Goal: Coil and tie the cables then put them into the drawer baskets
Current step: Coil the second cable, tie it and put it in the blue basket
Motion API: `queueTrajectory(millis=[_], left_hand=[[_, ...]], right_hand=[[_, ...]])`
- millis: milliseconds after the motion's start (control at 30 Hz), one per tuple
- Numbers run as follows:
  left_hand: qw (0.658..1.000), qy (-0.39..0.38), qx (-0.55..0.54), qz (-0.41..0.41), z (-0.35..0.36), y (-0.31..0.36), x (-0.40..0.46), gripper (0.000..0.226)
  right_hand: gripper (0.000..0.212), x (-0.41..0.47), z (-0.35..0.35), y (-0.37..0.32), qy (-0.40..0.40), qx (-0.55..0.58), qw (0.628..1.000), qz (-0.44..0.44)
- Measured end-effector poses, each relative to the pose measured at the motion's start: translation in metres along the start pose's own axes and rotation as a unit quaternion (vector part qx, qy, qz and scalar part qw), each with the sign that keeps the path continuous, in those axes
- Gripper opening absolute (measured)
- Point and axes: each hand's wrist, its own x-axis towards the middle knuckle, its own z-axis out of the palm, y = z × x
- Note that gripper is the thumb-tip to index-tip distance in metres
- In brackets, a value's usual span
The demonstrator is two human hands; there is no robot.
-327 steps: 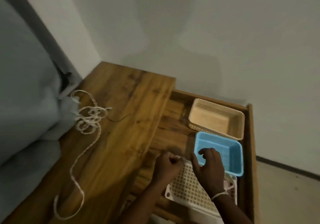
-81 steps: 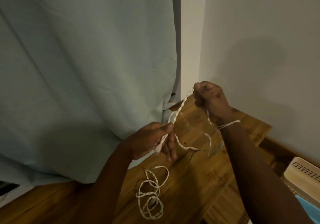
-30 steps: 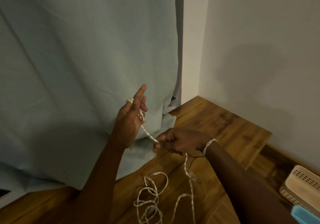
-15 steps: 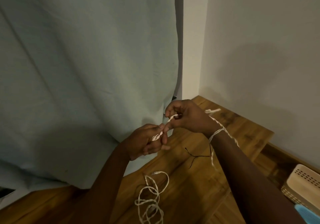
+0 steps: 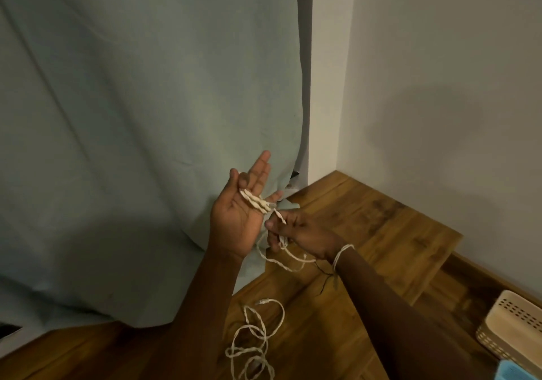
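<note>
My left hand [image 5: 238, 218] is raised palm-up above the wooden top, fingers spread, with several turns of a white twisted cable [image 5: 254, 202] wound across the base of its fingers. My right hand [image 5: 296, 233] sits just right of it and pinches the same cable near the coil. A slack loop of the cable hangs below both hands. The rest of the cable lies tangled on the wood [image 5: 253, 347] with a small plug end showing. At the right edge a beige basket [image 5: 511, 329] sits in the drawer, and a blue basket [image 5: 510, 372] shows only a corner.
A pale green curtain [image 5: 132, 115] hangs behind and left of my hands. White walls meet in the corner at the right. The wooden top [image 5: 381, 227] runs toward the open drawer. A thin black wire [image 5: 324, 277] lies on the wood under my right wrist.
My left hand has opened and turned palm-up with more cable wound on its fingers. My right hand has dropped lower and pulled the cable down from the coil.
</note>
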Motion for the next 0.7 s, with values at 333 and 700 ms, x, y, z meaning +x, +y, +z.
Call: queueTrajectory(millis=[333, 700], left_hand=[[0.648, 0.022, 0.759, 0.055, -0.04, -0.014, 0.016, 0.036], [0.671, 0.0, 0.732, -0.12, -0.029, 0.0, 0.01, 0.038]], right_hand=[[0.026, -0.005, -0.015, 0.003, 0.033, -0.222, 0.974, -0.04], [0.006, -0.016, -0.048, -0.024, 0.132, -0.296, 0.937, -0.13]])
